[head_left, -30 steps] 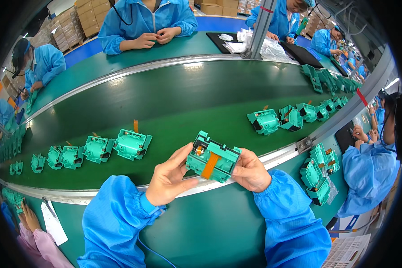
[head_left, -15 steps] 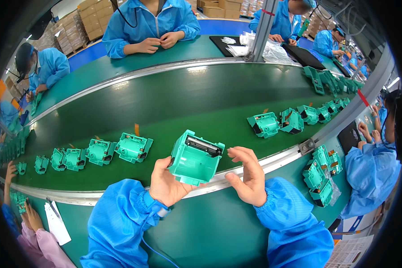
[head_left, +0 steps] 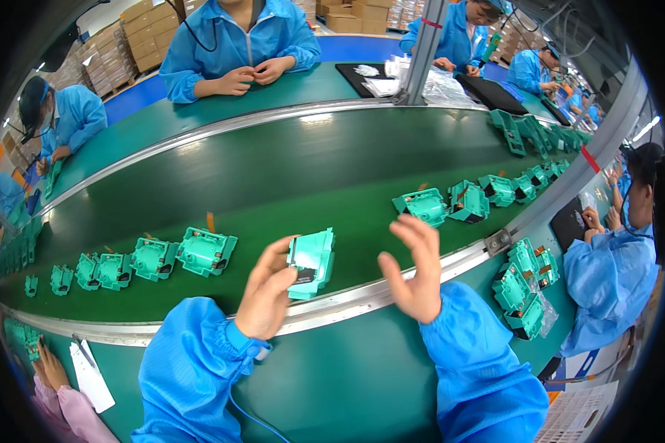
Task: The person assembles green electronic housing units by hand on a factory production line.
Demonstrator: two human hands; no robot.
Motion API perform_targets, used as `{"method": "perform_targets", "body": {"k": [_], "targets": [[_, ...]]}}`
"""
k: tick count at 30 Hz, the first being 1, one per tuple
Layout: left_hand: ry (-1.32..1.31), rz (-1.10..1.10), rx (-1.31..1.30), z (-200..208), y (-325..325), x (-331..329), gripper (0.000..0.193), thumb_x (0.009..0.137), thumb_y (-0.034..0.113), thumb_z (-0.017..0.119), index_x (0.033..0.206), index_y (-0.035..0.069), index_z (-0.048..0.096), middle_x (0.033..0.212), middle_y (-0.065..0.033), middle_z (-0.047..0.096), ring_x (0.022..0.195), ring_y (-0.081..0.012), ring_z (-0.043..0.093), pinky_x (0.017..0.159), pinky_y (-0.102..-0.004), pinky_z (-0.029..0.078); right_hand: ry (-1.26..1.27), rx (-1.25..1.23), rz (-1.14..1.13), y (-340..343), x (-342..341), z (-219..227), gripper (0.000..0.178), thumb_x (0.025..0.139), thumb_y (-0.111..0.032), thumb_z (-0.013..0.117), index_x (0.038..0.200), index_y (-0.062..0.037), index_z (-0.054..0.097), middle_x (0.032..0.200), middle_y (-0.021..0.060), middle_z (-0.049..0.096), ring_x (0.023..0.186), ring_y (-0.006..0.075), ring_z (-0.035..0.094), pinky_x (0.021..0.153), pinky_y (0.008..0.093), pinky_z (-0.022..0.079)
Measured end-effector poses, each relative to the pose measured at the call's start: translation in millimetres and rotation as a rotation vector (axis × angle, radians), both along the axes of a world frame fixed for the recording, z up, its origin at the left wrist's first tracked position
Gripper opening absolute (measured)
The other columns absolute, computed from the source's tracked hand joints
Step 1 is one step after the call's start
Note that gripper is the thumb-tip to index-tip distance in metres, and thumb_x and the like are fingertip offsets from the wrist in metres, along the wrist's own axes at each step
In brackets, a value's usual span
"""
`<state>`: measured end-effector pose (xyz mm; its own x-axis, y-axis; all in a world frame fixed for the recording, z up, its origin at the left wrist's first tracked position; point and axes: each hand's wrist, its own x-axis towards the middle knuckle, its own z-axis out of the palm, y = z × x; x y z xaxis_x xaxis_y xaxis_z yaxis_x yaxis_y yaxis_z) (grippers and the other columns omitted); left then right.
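A green plastic housing (head_left: 315, 255) with a dark patch on its lower side is tilted edge-on above the belt's near rail. My left hand (head_left: 264, 295) grips it at its left side, thumb in front and fingers behind. To its right, my right hand (head_left: 415, 273) is raised with thumb and fingers apart, touching nothing. Both of my arms wear blue sleeves, and a thin blue cord runs from my left wristband (head_left: 253, 345). Close behind my left hand, a similar green housing (head_left: 207, 251) with an orange tab lies on the belt.
Green housings line the conveyor belt (head_left: 288, 177) on both sides; another group (head_left: 523, 288) sits on the right of the bench. A metal rail (head_left: 347, 304) borders the belt and a post (head_left: 426, 55) rises beyond it. Co-workers in blue sit around; a pink-sleeved person (head_left: 70, 410) works at left.
My left hand has turned the housing from its open hollow side to edge-on and moved it slightly up. My right hand has risen, still open. Housings on the belt appear shifted left.
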<state>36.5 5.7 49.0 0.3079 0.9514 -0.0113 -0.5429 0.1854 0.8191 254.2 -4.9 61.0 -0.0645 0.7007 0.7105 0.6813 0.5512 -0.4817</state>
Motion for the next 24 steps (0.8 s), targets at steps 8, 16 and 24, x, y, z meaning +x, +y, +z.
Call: {"method": "perform_targets", "body": {"k": [8,16,24], "targets": [[1.320,0.580,0.704,14,12,-1,0.061,0.059,0.014,0.067,0.115,0.004,0.045,0.102,-0.0130,0.046,0.100,-0.0285,0.041,0.088,-0.0366,0.032,0.061,-0.152,-0.361,45,77,-33,0.057,0.077,-0.018,0.062,0.123,0.0013,0.036,0.123,0.0226,0.037,0.113,0.0365,0.036,0.095,0.0401,0.031],[1.459,0.661,0.623,4,11,-6,0.066,0.064,0.022,0.072,0.120,0.006,0.042,0.119,-0.0176,0.031,0.104,-0.0336,0.037,0.090,-0.0429,0.029,0.067,-0.410,-0.145,31,60,-16,0.088,0.060,-0.030,0.077,0.126,0.0055,0.031,0.125,0.0231,0.038,0.110,0.0348,0.042,0.093,0.0381,0.035],[1.143,0.461,0.990,18,-8,5,0.051,0.070,0.009,0.066,0.116,0.003,0.045,0.113,-0.0146,0.040,0.100,-0.0282,0.044,0.088,-0.0373,0.036,0.005,-0.396,-0.151,27,45,-14,0.075,0.056,-0.021,0.078,0.116,0.0010,0.041,0.110,0.0179,0.046,0.099,0.0331,0.049,0.083,0.0361,0.043]]}}
